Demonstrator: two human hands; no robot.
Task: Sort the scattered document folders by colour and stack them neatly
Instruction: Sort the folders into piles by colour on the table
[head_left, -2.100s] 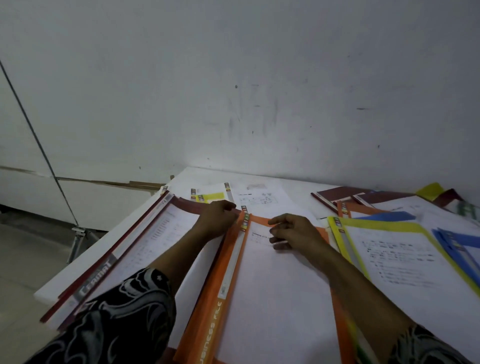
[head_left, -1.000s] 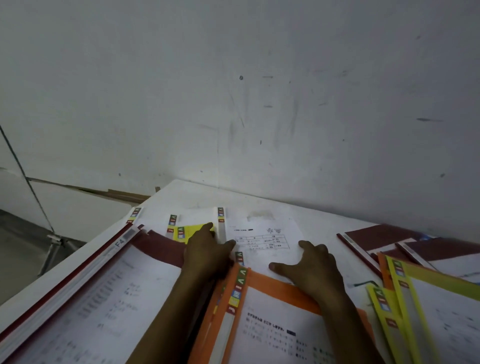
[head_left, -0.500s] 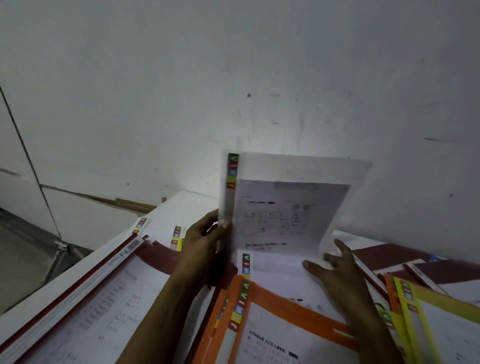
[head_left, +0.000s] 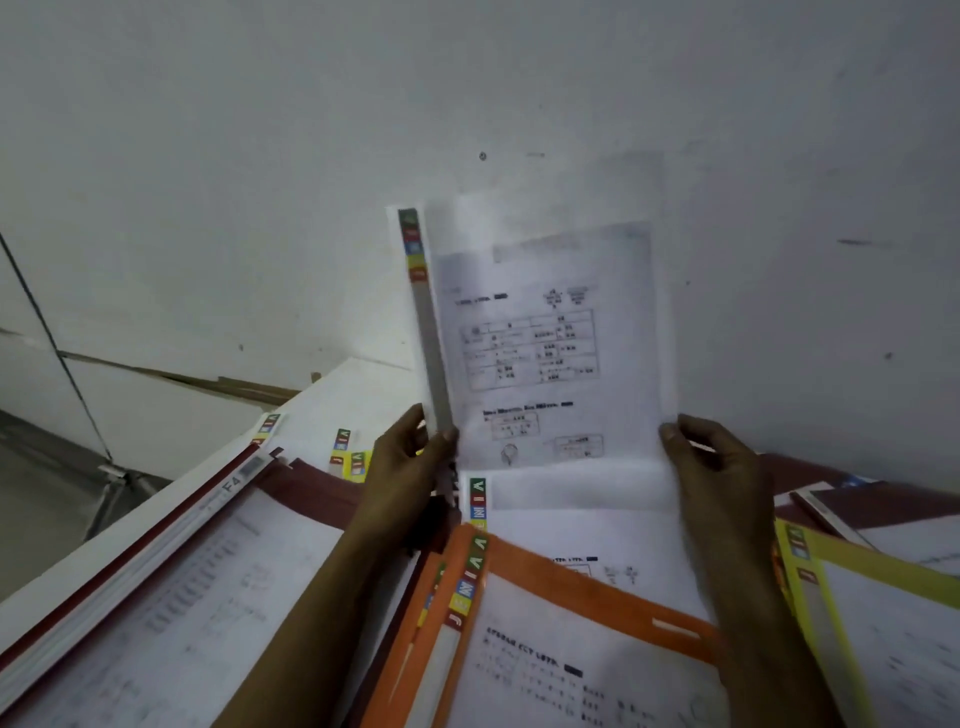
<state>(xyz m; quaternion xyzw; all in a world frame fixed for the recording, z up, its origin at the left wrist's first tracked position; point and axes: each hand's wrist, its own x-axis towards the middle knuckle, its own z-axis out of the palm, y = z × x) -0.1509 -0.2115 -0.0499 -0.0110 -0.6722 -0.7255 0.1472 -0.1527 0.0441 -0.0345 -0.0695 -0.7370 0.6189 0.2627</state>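
White plastic folder (head_left: 545, 338) is held upright above the table (head_left: 363, 384); left hand (head_left: 410, 462) pinches its spine (head_left: 430, 353), right hand (head_left: 714, 457) pinches the opposite edge; looks light, floppy, slippery; grab by the stiff spine.

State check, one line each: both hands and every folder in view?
white folder, closed, upright in the air
left hand, grips its spine edge
right hand, pinches its lower right edge
orange folder, closed, lying flat
maroon folder, closed, flat at left
yellow folder, flat at right

Forearms, left hand (head_left: 402, 470) and right hand (head_left: 714, 467) are bare.
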